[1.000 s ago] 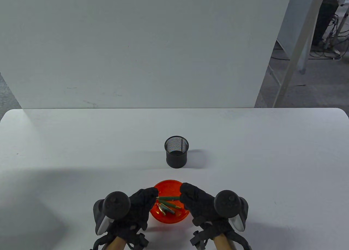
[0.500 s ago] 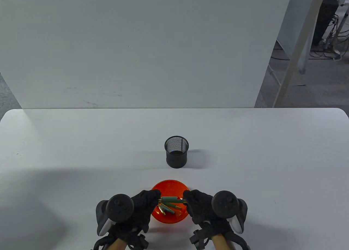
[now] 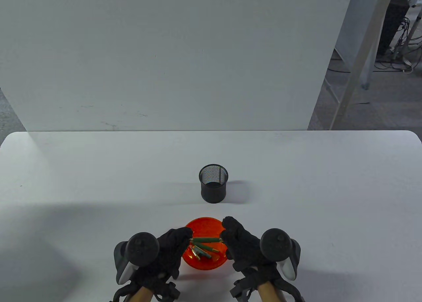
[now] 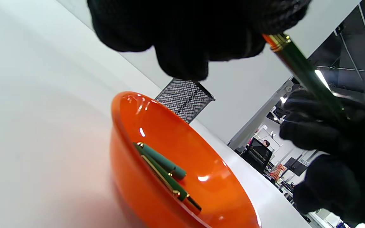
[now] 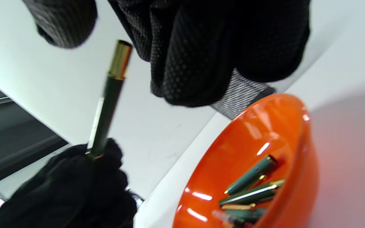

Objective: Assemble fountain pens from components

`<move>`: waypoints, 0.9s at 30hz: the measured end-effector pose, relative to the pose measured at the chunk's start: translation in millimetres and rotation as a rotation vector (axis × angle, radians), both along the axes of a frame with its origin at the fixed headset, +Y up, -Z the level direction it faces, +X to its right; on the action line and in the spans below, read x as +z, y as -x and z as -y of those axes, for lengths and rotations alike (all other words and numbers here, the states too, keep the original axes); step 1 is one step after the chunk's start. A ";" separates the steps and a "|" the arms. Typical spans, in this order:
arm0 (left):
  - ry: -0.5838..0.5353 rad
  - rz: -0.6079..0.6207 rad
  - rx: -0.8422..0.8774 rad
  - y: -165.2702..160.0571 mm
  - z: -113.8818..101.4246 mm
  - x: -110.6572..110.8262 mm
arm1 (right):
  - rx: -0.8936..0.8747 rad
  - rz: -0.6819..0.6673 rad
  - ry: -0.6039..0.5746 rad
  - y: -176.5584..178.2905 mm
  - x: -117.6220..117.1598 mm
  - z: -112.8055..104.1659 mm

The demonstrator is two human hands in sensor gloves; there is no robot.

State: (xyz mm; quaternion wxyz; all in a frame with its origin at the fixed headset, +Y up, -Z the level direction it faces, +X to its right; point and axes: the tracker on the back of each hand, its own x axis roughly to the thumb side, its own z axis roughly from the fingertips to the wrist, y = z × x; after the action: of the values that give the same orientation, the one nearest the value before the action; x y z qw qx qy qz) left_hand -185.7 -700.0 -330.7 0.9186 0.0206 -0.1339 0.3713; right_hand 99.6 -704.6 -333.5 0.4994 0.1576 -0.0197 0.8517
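Both hands are up over the orange bowl [image 3: 202, 226] at the near edge of the table [image 3: 99, 183], and there's a green pen [image 3: 205, 239] stretched level between them! The left hand [image 3: 165, 249] has its fingertips curled round the pen's left end. The right wrist view shows that grip snug on the barrel, gold band poking out toward the right. The right hand [image 3: 244, 246] sits at the other end, but whether its grip is closed on the pen I can't tell; that end looks free in the right wrist view.

Below, loose green-and-gold parts [image 3: 202, 251] lie in the bowl, and the black mesh cup [image 3: 213, 183] waits farther back on the table.

Here's the danger, by my read: a thin fingertip hold in thick gloves. If the right hand pushes or twists off-axis, the pieces could jam crooked, or the pen could slip and drop back among the parts.
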 end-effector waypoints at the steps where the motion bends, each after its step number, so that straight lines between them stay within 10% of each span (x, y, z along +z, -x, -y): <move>1: 0.009 0.000 0.001 0.5 0.8 -0.3 | 0.013 -0.007 -0.019 1.7 0.1 -1.4; 27: -0.073 0.056 -0.054 -9.2 -3.4 6.3 | 0.095 0.138 -0.030 -4.0 -0.1 1.1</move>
State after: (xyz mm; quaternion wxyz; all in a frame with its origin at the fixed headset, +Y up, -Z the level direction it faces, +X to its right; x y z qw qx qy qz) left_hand -176.5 -696.6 -324.4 0.9228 0.0402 -0.1735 0.3415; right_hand 103.6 -705.8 -333.6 0.4536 0.1067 -0.0593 0.8828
